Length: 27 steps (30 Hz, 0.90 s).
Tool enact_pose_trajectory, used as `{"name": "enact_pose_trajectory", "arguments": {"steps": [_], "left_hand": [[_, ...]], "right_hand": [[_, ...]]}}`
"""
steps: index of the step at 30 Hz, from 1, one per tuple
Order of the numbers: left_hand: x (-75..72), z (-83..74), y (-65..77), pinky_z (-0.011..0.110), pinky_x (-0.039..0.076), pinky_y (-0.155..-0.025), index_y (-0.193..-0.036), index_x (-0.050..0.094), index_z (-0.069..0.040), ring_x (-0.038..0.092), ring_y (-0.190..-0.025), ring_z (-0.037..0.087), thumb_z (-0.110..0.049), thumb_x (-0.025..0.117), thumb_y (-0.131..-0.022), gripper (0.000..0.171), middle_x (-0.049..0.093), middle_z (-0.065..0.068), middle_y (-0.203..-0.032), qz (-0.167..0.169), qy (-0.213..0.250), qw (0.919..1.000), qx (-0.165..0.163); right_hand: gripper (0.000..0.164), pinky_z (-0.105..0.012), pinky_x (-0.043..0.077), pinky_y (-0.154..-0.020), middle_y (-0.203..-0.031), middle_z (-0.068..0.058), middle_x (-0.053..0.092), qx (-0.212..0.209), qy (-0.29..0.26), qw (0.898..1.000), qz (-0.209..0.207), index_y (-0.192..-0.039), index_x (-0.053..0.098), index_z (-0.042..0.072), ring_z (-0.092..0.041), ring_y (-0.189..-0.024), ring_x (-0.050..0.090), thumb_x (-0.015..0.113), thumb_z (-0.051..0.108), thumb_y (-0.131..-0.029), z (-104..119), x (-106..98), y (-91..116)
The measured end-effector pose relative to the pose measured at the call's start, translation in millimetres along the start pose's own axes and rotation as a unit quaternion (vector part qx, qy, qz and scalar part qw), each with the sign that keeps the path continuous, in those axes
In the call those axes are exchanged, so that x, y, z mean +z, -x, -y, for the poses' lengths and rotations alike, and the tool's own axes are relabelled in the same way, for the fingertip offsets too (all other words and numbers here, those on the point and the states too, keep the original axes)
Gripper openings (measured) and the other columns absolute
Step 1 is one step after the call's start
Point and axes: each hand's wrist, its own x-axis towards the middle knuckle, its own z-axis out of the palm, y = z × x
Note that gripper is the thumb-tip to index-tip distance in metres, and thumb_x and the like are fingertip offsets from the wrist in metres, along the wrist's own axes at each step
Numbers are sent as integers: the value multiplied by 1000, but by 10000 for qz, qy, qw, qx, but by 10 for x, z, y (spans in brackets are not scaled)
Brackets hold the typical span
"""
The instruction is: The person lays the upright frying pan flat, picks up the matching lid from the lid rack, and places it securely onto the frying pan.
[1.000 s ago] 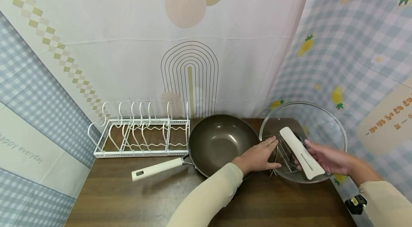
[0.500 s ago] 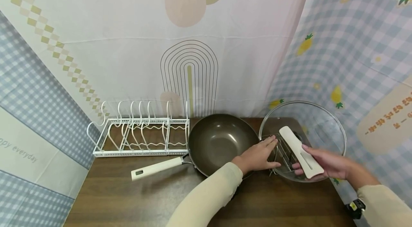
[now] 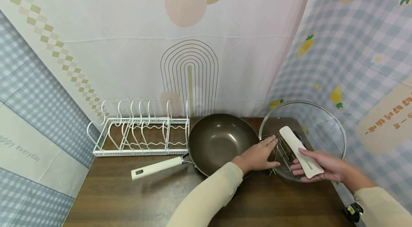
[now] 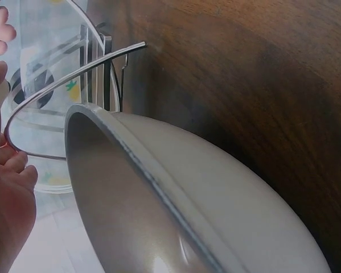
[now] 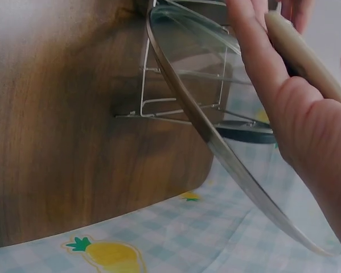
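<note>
A large glass lid with a metal rim leans tilted in a thin wire stand at the right of the table. My right hand holds the lid's long cream handle, thumb across its top face and fingers beneath. In the right wrist view the handle lies along the palm. My left hand reaches over the wok's right rim; its fingertips rest at the wire stand, nearly straight, thumb apart. In the left wrist view the left fingers touch the stand's wire loop.
A dark wok stands mid-table, its cream handle pointing left toward me. Behind that handle, a white wire rack with upright loops stands at the left. Patterned cloths hang along the back and both sides of the wooden table.
My right hand has shifted slightly left and down along the lid handle, and its thumb now lies over the handle's face. The lid and my left hand stay where they were.
</note>
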Motion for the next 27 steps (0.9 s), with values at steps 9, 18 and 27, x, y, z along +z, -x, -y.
{"name": "enact_pose_trajectory", "arguments": {"steps": [9, 18, 27], "left_hand": [[18, 2, -2, 19, 30, -121, -164, 26, -12, 29, -156, 12, -63, 56, -99, 87, 23, 4, -172, -58, -56, 10000, 32], [4, 3, -6, 19, 29, -122, -163, 26, -11, 29, -156, 13, -61, 56, -99, 87, 23, 4, -172, -104, -98, 9999, 47], [11, 3, -10, 19, 30, -121, -163, 26, -12, 30, -156, 12, -62, 55, -99, 86, 21, 2, -172, -64, -95, 9999, 36]], "right_hand": [[41, -36, 63, -86, -109, -8, 76, -29, 150, 9953, -961, -116, 65, 2, -16, -97, 75, 39, 34, -113, -38, 113, -73], [29, -24, 60, -68, -91, 1, 72, -168, 746, 9847, -1565, -105, 64, 4, -5, -76, 66, 47, 27, -111, -62, 179, -123], [29, -24, 56, -62, -84, 4, 63, -281, 821, 9834, -1596, -101, 63, 8, -4, -69, 59, 47, 29, -111, -78, 191, -138]]}}
